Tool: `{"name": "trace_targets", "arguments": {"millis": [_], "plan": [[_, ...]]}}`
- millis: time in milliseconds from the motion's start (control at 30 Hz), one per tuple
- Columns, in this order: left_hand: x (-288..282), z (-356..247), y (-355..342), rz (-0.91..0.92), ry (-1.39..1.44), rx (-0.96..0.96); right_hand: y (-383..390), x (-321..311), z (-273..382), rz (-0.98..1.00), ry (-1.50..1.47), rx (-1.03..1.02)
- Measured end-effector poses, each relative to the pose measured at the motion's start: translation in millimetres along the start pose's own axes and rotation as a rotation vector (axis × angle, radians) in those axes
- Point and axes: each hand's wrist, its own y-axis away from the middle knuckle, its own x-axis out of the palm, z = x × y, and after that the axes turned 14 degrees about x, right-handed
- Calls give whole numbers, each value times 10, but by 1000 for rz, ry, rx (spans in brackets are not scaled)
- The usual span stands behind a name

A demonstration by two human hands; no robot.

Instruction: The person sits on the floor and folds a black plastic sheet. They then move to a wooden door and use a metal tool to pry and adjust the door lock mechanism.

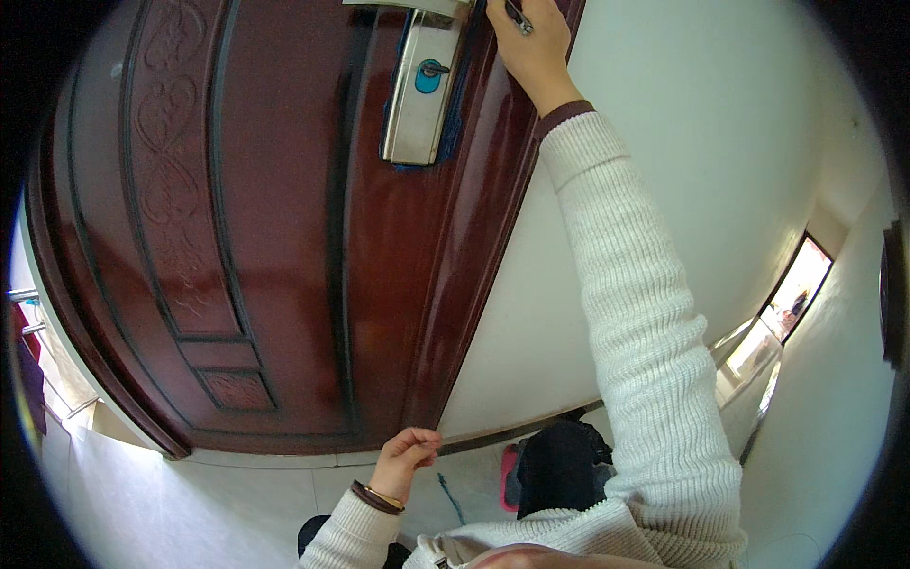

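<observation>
Tool (pixel 518 16): thin, dark, pinched in right hand (pixel 533 47), far at door (pixel 284 237) edge, right of upright lock plate (pixel 424 90). Left hand (pixel 409 453): near, loosely curled, holding nothing visible.

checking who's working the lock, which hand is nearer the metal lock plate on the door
Right. The right hand is beside the lock plate at the door's edge; the left hand hangs far below it, near the door's bottom.

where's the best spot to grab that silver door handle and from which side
Probably the lever of the silver door handle, coming from the left, on the hinge side. It juts left from the top of the upright lock plate, so that end hangs free, while the right hand with its thin dark tool crowds the door edge. Only a sliver of the lever shows.
</observation>
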Motion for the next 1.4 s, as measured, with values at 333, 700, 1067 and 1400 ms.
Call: {"name": "trace_targets", "arguments": {"millis": [333,700,1067,1400], "plan": [[9,-5,15,9,-21,9,144,-105,61,192,59,117],[-20,41,21,35,-27,14,356,-134,165,113,91,122],[16,63,36,51,-31,21,540,-148,70,105,43,70],[62,55,74,51,-76,1,763,-241,141,132,36,106]]}}
